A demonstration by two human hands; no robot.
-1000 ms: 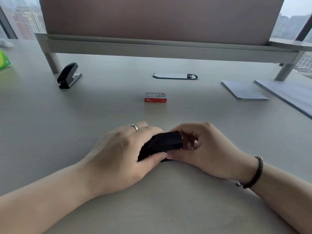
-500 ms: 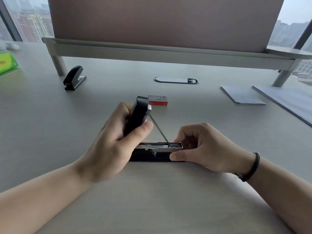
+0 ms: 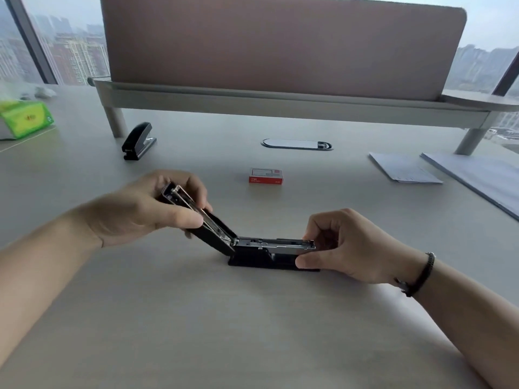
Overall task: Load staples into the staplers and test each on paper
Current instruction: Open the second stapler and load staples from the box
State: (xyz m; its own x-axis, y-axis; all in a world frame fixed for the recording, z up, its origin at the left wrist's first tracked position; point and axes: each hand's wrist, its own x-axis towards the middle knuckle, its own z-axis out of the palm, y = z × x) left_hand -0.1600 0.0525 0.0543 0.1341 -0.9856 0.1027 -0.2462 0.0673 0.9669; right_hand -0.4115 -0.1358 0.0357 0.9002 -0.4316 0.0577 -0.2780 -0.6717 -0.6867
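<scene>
A black stapler (image 3: 261,255) lies on the desk in front of me with its top swung wide open to the left, so the metal staple channel faces up. My left hand (image 3: 148,209) grips the raised top cover. My right hand (image 3: 345,245) pinches the front end of the base and the channel. A red and white staple box (image 3: 266,176) sits closed behind the stapler. A second black stapler (image 3: 138,141) stands shut at the back left. Sheets of paper (image 3: 404,171) lie at the right.
A pink desk divider (image 3: 280,43) on a grey shelf with legs spans the back. An oval cable port (image 3: 297,144) sits in the desk behind the box. A green tissue pack (image 3: 24,119) lies far left. More paper (image 3: 483,178) lies along the right edge.
The stapler was shut under both hands; my left hand has lifted its top cover and swung it back and down to the left. My right hand stayed on the front end.
</scene>
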